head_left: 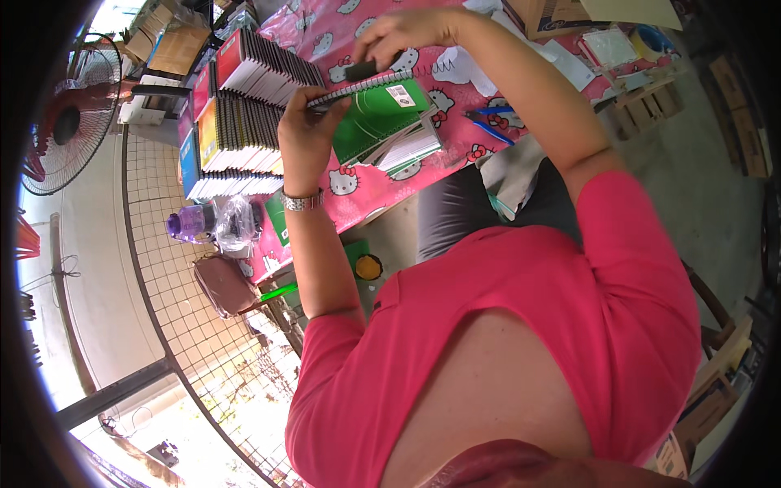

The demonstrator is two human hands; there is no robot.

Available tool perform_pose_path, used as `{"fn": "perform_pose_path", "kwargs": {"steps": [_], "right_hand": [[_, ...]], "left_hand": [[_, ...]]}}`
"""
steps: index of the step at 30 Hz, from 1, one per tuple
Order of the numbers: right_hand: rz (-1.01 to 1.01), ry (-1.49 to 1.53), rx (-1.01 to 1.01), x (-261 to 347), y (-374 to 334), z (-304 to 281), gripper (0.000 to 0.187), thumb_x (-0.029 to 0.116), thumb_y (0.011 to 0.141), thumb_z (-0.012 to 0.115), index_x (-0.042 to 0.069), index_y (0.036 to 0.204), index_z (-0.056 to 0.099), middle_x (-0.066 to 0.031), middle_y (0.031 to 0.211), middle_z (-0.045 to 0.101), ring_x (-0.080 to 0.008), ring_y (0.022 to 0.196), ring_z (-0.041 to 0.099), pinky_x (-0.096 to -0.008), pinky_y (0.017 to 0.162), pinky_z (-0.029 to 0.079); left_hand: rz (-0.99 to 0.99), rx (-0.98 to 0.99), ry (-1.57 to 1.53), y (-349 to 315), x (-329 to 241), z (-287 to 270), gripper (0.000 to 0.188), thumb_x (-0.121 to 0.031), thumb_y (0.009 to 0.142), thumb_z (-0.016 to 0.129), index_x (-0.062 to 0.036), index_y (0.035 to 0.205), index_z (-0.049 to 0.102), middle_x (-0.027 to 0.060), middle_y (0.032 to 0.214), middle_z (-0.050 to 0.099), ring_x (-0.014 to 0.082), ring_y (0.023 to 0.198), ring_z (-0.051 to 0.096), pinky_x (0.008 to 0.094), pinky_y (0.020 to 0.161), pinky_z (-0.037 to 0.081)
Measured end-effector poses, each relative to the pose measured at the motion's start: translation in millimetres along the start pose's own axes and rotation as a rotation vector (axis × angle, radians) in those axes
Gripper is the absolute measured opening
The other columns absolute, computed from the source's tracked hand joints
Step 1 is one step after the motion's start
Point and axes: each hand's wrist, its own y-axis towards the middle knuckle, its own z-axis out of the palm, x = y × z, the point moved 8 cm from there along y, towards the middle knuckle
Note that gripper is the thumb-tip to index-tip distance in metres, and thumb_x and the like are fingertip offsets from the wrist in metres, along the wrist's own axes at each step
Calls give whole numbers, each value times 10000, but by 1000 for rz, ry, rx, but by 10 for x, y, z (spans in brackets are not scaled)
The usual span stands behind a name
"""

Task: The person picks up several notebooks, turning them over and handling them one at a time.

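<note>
A green spiral notebook (370, 118) lies in front of me with its coil binding along the far edge. My left hand (311, 126) is closed on the coil's left end, thumb on top. Beyond the binding, my right hand (403, 37) is bent downward with its fingers curled at a small dark block (360, 71). Its fingertips are partly hidden, so the grip on the block is not fully plain. More green-covered notebooks with white pages (411, 150) lie fanned beneath the notebook. Blue-handled pliers (492, 122) rest on the table to the right.
Tall stacks of coil-bound notebooks (244, 122) stand at the left. A pink patterned cloth (366, 195) covers the table. Nearby are a purple bottle (191, 224), a brown pouch (224, 285) and a fan (69, 122). A cardboard box (553, 16) and tape roll (651, 41) sit far right.
</note>
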Motion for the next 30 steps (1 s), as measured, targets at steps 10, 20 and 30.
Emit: {"fn": "perform_pose_path", "kwargs": {"steps": [10, 20, 30], "right_hand": [[-29, -751, -617, -1734, -1155, 554, 609, 450, 849, 683, 54, 1297, 567, -164, 1324, 545, -379, 1275, 472, -482, 1053, 392], [-79, -577, -995, -616, -2001, 487, 448, 183, 853, 718, 47, 1266, 611, -152, 1135, 641, -344, 1039, 597, -424, 931, 458], [-471, -831, -797, 997, -962, 897, 494, 220, 732, 758, 75, 1191, 642, -49, 1086, 621, -258, 997, 582, -425, 889, 448]], "left_hand": [[-61, -184, -54, -131, 165, 5, 171, -115, 959, 646, 36, 1036, 624, 60, 807, 643, 89, 651, 638, 248, 525, 545], [32, -348, -2, -175, 30, 41, 238, -214, 952, 669, 14, 1016, 647, 82, 692, 643, 124, 558, 668, 254, 469, 509], [101, -281, 209, -157, -130, 91, 107, -90, 903, 670, -9, 959, 629, 118, 722, 674, 174, 565, 692, 302, 529, 522]]}}
